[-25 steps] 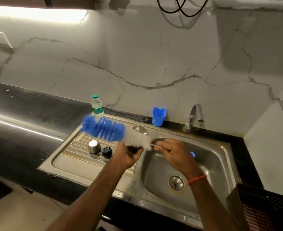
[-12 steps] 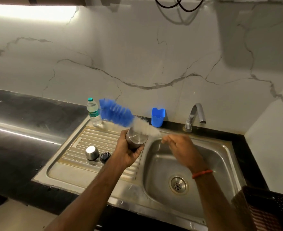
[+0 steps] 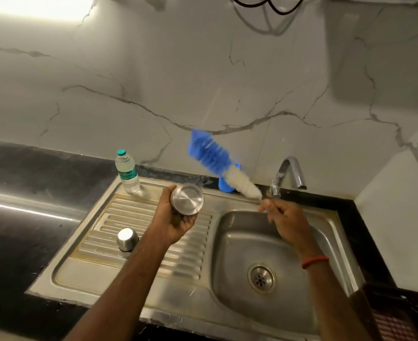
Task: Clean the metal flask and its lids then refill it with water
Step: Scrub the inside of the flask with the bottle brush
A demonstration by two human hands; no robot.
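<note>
Gripping the shiny cylindrical metal flask [image 3: 187, 199], its round base turned to the camera, the left hand [image 3: 173, 221] is held over the ribbed steel drainboard [image 3: 134, 214] at centre frame. The thin handle of a blue-and-white bristled bottle brush [image 3: 215, 158] is pinched in the curled right hand [image 3: 285, 217], right of centre above the steel sink basin [image 3: 239, 254]; its blurred bristles are pointed upper left, apart from the flask. A small domed steel lid [image 3: 127, 239] is set on the drainboard, lower left of the flask

I see a black stone countertop [image 3: 31, 193], inset stainless steel sink [image 3: 99, 274], clear plastic water bottle [image 3: 127, 172] upright at its drainboard's back edge, domed steel lid [image 3: 127, 239] on the ribs.
</note>
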